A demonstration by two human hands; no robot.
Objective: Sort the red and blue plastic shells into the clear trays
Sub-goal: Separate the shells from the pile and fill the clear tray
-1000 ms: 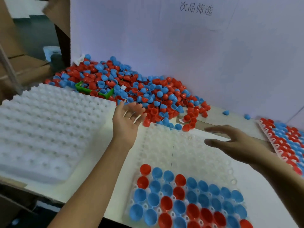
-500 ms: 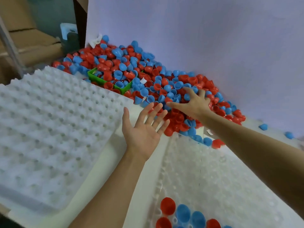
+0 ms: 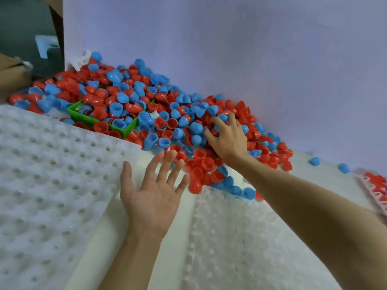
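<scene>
A big pile of red and blue plastic shells point(image 3: 167, 114) lies against the white back wall. My right hand point(image 3: 228, 139) rests on top of the pile, palm down, its fingers spread and curled over a blue shell and some red ones. My left hand point(image 3: 152, 193) is palm up at the pile's near edge, fingers apart and holding nothing. Below both hands lies a clear dimpled tray point(image 3: 230, 237); the part in view holds no shells.
A stack of white dimpled trays point(image 3: 52, 185) fills the left side. A green basket point(image 3: 125, 130) sits half buried in the pile. Two loose blue shells point(image 3: 314, 161) lie to the right. A tray filled with red shells point(image 3: 377, 189) shows at the right edge.
My right hand has swung from over the clear tray into the pile and pushed deeper. My left hand stays palm up by the pile's edge. The tray's filled rows have left the view.
</scene>
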